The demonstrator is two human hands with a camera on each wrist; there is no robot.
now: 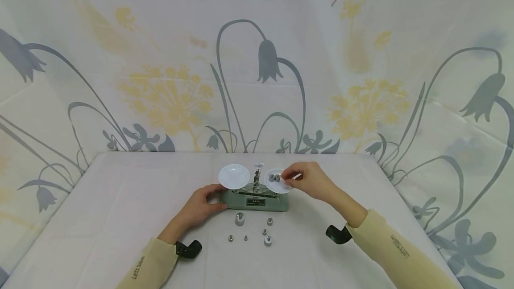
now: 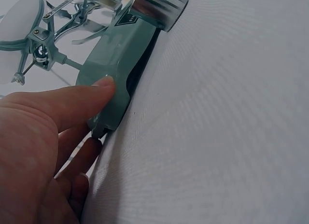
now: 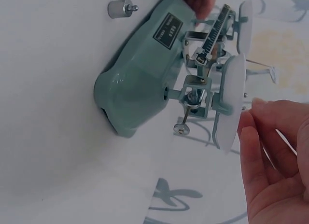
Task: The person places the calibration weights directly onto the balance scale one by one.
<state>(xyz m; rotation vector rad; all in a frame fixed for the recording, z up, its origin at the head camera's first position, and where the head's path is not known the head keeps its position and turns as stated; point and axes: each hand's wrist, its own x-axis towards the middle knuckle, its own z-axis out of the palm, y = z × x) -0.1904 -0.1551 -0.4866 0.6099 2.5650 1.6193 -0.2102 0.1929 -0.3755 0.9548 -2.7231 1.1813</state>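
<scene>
I'm following this from afar, and here's the heart of it: a green two-pan balance [image 1: 255,196], standing on the surface [image 1: 217,262] between the hands and a little ahead of them. The left hand [image 1: 201,205] grips the near end of the base, thumb in front, fingers behind. Over on the other side, the right hand [image 1: 310,179] is at the right pan [image 1: 275,187], thumb and fingertips drawn together over its rim. Is there a weight in that pinch? I can't tell; the fingertips cover the spot. Two small weights [image 1: 277,178] stand upright in that pan, just beside the fingers. The left pan [image 1: 234,175] sits just beyond the left hand's fingertips.

I read this as the loading step: weights being set on the right pan while the left hand steadies the base. The next move, I'd judge, calls for a soft release and a straight lift from those right fingers, without tipping the pan or nudging the pair, then a look at the beam.

Moving outward, in front of the balance and between the forearms, I've got one large weight [image 1: 239,219] and five smaller weights [image 1: 268,241], scattered apart. Dark wrist devices [image 1: 188,249] show at both cuffs, pale sleeves [image 1: 154,262] behind them. Beyond both hands hangs a flower-printed backdrop [image 1: 184,21].
</scene>
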